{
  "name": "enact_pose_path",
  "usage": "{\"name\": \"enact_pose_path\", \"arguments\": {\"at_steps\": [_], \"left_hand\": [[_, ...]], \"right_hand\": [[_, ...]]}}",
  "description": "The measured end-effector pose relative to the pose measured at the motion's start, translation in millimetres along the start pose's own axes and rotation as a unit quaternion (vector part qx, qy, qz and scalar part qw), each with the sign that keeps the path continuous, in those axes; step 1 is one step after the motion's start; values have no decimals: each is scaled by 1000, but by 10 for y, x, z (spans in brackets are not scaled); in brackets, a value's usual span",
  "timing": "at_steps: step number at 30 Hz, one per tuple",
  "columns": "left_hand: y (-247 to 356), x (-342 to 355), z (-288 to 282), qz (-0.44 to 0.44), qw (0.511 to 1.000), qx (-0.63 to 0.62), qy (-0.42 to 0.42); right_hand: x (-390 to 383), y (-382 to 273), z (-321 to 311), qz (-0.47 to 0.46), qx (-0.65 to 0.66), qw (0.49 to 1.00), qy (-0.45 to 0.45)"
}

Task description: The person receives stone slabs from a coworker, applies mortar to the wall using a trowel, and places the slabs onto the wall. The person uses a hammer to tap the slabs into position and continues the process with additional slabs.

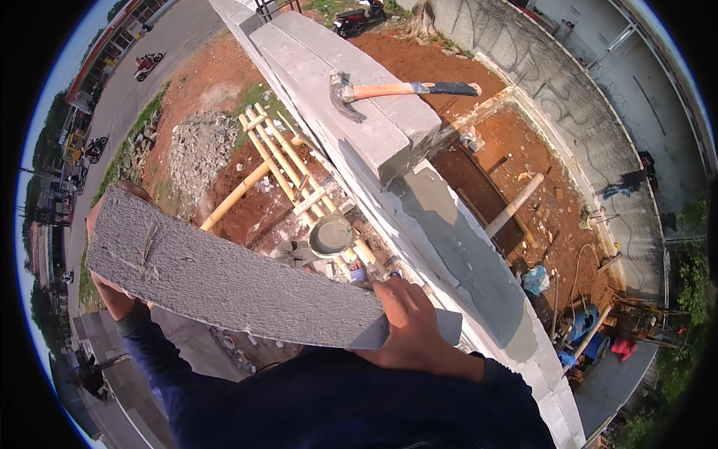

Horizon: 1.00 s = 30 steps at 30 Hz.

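A long grey lightweight concrete block (239,280) spans the space in front of me, tilted down toward the right. My left hand (111,294) grips its left end, mostly hidden behind it. At the other end my right hand (410,329) is closed over the block, fingers on its upper edge. To the right runs a narrow wall top with a bed of wet grey mortar (467,258). Beyond the mortar, laid pale blocks (310,56) form the wall's upper course. A claw hammer (389,90) with an orange and black handle lies across them.
Left of the wall stands bamboo scaffolding (278,161), with a round bucket of mortar (330,235) on it. A rubble heap (202,146) lies farther out. Right of the wall, a wooden pole (514,206) slants over red soil. A boundary wall (553,93) curves behind.
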<state>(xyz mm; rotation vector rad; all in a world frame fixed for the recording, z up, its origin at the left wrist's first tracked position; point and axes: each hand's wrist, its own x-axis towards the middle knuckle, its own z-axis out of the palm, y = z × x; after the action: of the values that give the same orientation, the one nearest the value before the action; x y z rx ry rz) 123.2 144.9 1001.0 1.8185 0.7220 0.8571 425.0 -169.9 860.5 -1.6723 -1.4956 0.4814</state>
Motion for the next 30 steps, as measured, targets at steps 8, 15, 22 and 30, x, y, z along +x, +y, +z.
{"name": "enact_pose_path", "arguments": {"at_steps": [8,15,22,30], "left_hand": [[-701,1137,372,172,952,-22,-251],[-418,1367,1675,322,848,71,-414],[-416,1285,2798,277,805,170,-495],[-780,1289,3175,458,734,302,-401]], "right_hand": [[-417,-364,-774,137,-106,985,7],[-930,-556,-1295,261,-312,912,56],[-1162,-308,-1654,290,-392,872,38],[-1264,256,-1361,293,-386,875,20]]}}
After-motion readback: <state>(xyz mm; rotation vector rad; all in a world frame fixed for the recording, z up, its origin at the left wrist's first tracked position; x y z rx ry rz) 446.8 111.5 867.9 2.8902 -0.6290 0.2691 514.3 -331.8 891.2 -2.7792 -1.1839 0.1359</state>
